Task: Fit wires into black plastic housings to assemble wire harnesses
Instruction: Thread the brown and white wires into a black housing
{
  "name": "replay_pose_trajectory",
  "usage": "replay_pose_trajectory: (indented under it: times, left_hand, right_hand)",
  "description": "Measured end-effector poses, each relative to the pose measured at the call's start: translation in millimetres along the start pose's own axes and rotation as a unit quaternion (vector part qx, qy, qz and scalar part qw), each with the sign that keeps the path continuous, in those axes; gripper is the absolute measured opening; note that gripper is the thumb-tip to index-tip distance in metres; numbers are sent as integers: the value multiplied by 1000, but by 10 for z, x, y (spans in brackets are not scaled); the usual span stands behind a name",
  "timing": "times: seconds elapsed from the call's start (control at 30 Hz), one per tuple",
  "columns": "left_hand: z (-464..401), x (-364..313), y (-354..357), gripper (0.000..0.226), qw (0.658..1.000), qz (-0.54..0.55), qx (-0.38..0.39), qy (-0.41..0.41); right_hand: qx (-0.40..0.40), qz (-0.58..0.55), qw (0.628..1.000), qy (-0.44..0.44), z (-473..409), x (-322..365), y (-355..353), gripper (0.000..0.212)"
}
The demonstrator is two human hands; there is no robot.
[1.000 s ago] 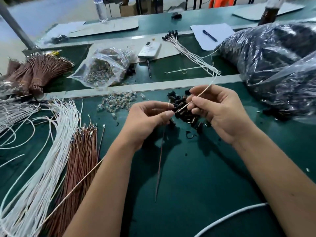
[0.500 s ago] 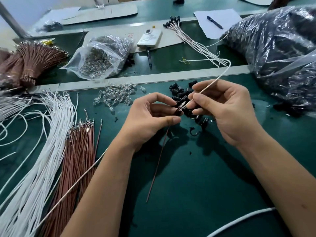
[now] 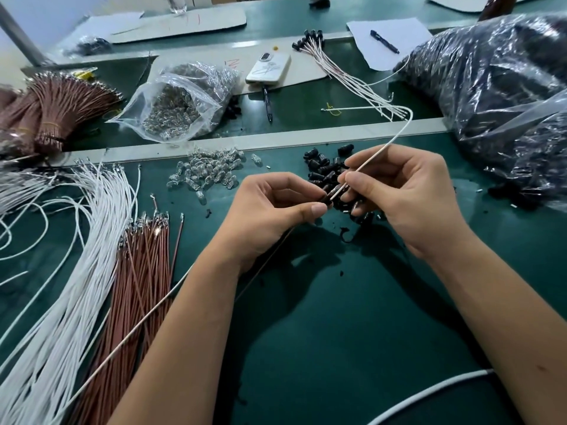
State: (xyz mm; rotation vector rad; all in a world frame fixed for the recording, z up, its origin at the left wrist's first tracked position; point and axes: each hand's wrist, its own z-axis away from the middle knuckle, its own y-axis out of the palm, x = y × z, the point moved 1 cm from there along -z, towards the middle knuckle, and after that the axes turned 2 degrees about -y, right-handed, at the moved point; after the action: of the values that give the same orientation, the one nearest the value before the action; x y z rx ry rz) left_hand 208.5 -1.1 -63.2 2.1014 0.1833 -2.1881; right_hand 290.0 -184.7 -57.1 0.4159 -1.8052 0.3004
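right hand (image 3: 408, 197) pinching white wire (image 3: 380, 148), left hand (image 3: 270, 210) gripping black housing (image 3: 325, 196), green table (image 3: 337, 317)

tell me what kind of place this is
Most likely a small electronics assembly workshop. Loose white wires and brown wires lie in bundles on a green worktable, beside a pile of black housings and bagged parts.
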Motion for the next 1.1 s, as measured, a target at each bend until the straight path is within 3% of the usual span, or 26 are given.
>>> replay_pose_trajectory:
  times: [0.17,0.63,0.83,0.97,1.1]
  left_hand:
    - [-2,3,19,19,1000,3,-2,4]
    - [-40,42,50,13,999,33,-5,14]
    - [-57,57,42,14,999,43,-14,9]
    - [-63,58,44,16,998,49,-19,17]
    - [-55,56,62,16,998,56,-18,19]
  right_hand:
    - [-37,-18,999,-22,7,16,1,11]
    - [-33,-38,998,25,15,6,23,10]
    - [-24,-48,996,73,0,14,4,2]
    - [18,-82,990,114,-5,47,-40,10]
    - [12,-68,992,109,-3,45,-44,6]
